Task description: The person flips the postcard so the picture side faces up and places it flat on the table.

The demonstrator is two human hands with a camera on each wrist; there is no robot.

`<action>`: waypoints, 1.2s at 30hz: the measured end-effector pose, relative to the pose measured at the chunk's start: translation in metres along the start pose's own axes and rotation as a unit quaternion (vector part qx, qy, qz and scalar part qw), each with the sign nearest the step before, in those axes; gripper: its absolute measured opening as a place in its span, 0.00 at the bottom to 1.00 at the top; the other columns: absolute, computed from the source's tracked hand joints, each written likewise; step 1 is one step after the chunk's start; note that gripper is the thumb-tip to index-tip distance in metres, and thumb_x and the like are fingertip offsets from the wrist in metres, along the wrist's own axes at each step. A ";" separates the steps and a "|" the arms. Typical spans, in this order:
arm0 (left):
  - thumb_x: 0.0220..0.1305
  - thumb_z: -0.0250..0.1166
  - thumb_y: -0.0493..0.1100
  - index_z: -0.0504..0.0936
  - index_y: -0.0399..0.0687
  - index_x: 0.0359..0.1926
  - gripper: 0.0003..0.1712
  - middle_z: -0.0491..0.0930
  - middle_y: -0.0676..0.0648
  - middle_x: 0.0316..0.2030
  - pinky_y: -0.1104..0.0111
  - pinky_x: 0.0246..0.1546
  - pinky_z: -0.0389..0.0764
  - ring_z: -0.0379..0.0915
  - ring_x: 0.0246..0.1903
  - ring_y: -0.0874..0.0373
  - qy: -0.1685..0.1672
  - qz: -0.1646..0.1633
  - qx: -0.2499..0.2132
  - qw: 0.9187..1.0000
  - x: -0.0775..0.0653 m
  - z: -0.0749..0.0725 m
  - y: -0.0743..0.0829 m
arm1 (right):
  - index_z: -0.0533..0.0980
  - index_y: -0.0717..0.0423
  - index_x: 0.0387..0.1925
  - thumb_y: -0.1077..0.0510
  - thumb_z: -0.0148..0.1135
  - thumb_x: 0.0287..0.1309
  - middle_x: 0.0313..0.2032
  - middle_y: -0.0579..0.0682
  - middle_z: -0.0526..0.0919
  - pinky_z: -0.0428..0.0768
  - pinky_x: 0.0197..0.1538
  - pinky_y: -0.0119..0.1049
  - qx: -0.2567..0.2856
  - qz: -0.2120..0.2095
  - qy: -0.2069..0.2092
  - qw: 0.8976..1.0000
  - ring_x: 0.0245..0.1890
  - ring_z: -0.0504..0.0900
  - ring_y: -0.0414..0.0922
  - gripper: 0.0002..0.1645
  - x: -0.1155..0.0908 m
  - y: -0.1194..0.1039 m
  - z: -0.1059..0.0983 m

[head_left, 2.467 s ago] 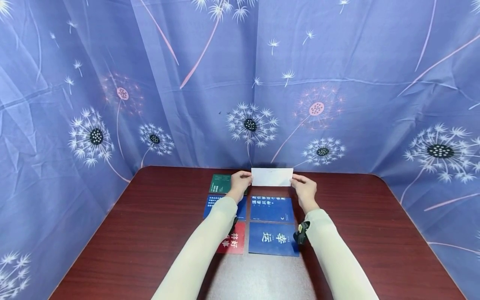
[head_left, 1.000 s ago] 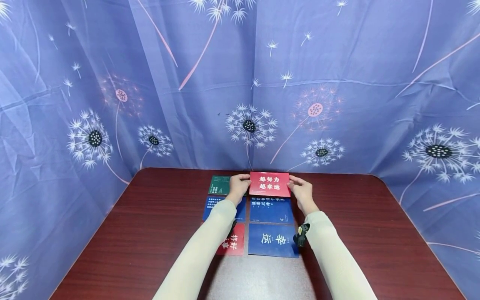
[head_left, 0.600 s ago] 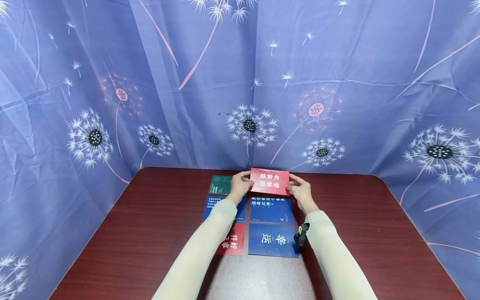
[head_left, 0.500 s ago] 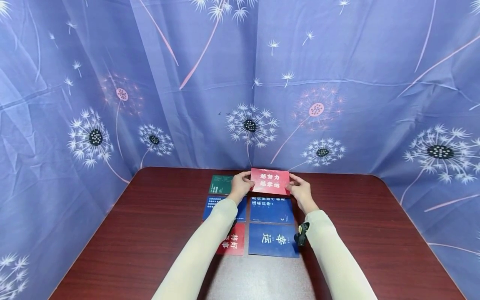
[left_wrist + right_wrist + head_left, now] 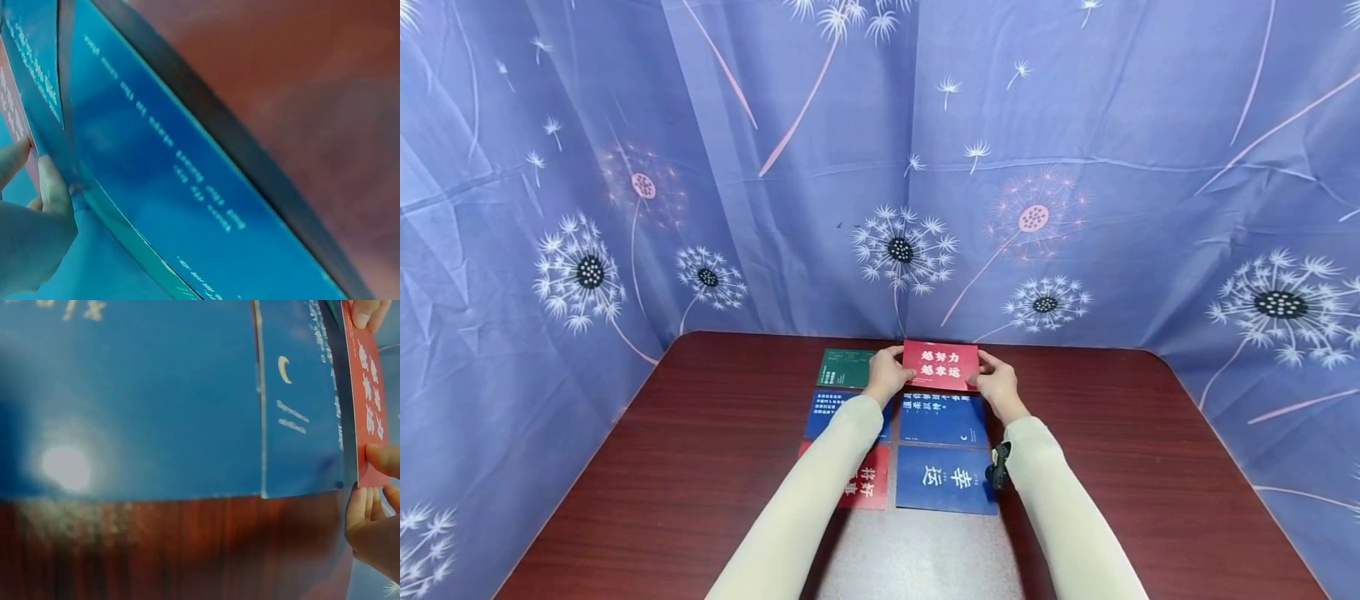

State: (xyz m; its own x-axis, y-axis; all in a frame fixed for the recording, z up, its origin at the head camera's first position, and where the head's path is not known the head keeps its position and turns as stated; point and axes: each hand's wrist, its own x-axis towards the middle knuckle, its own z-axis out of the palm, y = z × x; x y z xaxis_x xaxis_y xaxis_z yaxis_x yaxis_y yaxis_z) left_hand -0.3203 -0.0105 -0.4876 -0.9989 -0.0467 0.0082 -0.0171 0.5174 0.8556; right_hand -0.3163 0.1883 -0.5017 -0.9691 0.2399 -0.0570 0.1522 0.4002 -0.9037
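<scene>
A red card with white lettering (image 5: 940,365) is held between both hands near the far table edge. My left hand (image 5: 887,372) pinches its left edge, thumb on the printed face. My right hand (image 5: 998,385) pinches the right edge; in the right wrist view its thumb (image 5: 382,459) lies on the red face and the fingers are behind. In that view the card stands tilted, its lower edge close over a blue card with a small moon (image 5: 300,419). A green card (image 5: 838,367) lies just left of my left hand, partly covered by it.
Below the held card lie a blue card with white lettering (image 5: 943,421) and another blue card (image 5: 946,479). To their left are a blue card (image 5: 827,408) and a red card (image 5: 874,475), partly hidden by my left sleeve. A patterned curtain (image 5: 805,208) hangs behind the table (image 5: 1120,450).
The held card showed a blank white face at first, then its red printed face. Since half a second ago, it has lowered slightly, and both hands have shifted a little on its edges.
</scene>
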 end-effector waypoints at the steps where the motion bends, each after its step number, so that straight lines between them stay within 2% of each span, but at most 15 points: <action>1: 0.56 0.70 0.33 0.73 0.37 0.62 0.32 0.76 0.47 0.22 0.68 0.28 0.78 0.71 0.23 0.59 0.003 0.001 0.007 1.000 -0.001 0.001 0.001 | 0.70 0.61 0.64 0.73 0.64 0.46 0.40 0.60 0.78 0.70 0.30 0.26 -0.013 -0.006 0.006 1.000 0.34 0.74 0.46 0.39 -0.001 0.000 0.000; 3: 0.57 0.69 0.33 0.73 0.37 0.62 0.31 0.78 0.44 0.26 0.66 0.32 0.80 0.74 0.27 0.56 0.008 0.003 0.022 1.000 -0.002 0.003 0.002 | 0.70 0.62 0.63 0.72 0.65 0.46 0.41 0.62 0.79 0.71 0.34 0.28 -0.034 -0.017 0.013 0.999 0.38 0.75 0.50 0.38 -0.002 0.001 0.002; 6: 0.59 0.68 0.34 0.73 0.36 0.62 0.29 0.82 0.40 0.38 0.64 0.39 0.82 0.79 0.37 0.51 0.016 0.008 0.046 0.999 -0.004 0.007 0.001 | 0.70 0.64 0.63 0.72 0.64 0.47 0.43 0.63 0.80 0.75 0.39 0.35 -0.056 -0.028 0.013 0.998 0.41 0.76 0.55 0.37 -0.002 0.002 0.004; 9: 0.59 0.68 0.35 0.74 0.34 0.61 0.28 0.80 0.37 0.50 0.62 0.45 0.82 0.77 0.48 0.47 0.022 0.016 0.064 0.998 -0.005 0.010 -0.001 | 0.69 0.66 0.63 0.71 0.64 0.46 0.45 0.64 0.79 0.77 0.44 0.41 -0.081 -0.041 0.010 0.996 0.42 0.78 0.56 0.37 -0.001 0.004 0.006; 11: 0.59 0.68 0.35 0.74 0.33 0.60 0.28 0.77 0.37 0.54 0.60 0.49 0.80 0.74 0.52 0.45 0.024 0.020 0.073 0.997 -0.004 0.011 -0.004 | 0.69 0.67 0.63 0.71 0.63 0.46 0.46 0.65 0.79 0.77 0.47 0.45 -0.095 -0.047 0.009 0.994 0.43 0.78 0.56 0.38 -0.001 0.005 0.007; 15: 0.58 0.69 0.37 0.74 0.33 0.60 0.28 0.76 0.36 0.54 0.60 0.52 0.79 0.72 0.55 0.44 0.022 0.020 0.101 0.994 -0.004 0.014 -0.007 | 0.68 0.70 0.62 0.71 0.63 0.45 0.48 0.67 0.77 0.76 0.51 0.49 -0.111 -0.059 0.008 0.992 0.45 0.78 0.59 0.37 -0.003 0.005 0.008; 22: 0.58 0.70 0.38 0.75 0.32 0.58 0.27 0.76 0.36 0.51 0.60 0.50 0.79 0.75 0.51 0.45 0.015 0.009 0.133 0.991 -0.007 0.016 -0.003 | 0.69 0.71 0.61 0.70 0.63 0.47 0.48 0.69 0.74 0.74 0.54 0.51 -0.127 -0.061 0.007 0.990 0.50 0.71 0.62 0.35 -0.007 0.006 0.008; 30: 0.56 0.71 0.38 0.77 0.30 0.51 0.24 0.76 0.36 0.43 0.61 0.46 0.81 0.76 0.45 0.45 0.041 0.025 0.182 0.982 -0.007 0.023 0.000 | 0.71 0.71 0.58 0.71 0.64 0.48 0.48 0.69 0.75 0.73 0.56 0.51 -0.130 -0.071 0.018 0.989 0.50 0.71 0.62 0.32 -0.007 0.008 0.008; 36: 0.59 0.68 0.36 0.75 0.30 0.53 0.22 0.74 0.36 0.45 0.60 0.48 0.80 0.76 0.46 0.44 0.052 0.027 0.155 0.986 -0.008 0.026 -0.004 | 0.73 0.70 0.56 0.70 0.62 0.51 0.46 0.68 0.75 0.75 0.54 0.51 -0.127 -0.081 0.022 0.988 0.48 0.72 0.61 0.28 -0.011 0.009 0.013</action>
State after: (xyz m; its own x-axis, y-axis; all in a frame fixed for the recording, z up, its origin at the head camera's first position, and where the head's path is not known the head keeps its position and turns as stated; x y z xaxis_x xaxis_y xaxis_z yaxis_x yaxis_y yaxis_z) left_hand -0.3132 0.0095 -0.5047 -0.9891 -0.0903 0.1164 0.0077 0.7573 0.6530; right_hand -0.3071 0.1783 -0.5150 -0.9762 0.1905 0.1037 0.0448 0.6450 -0.7628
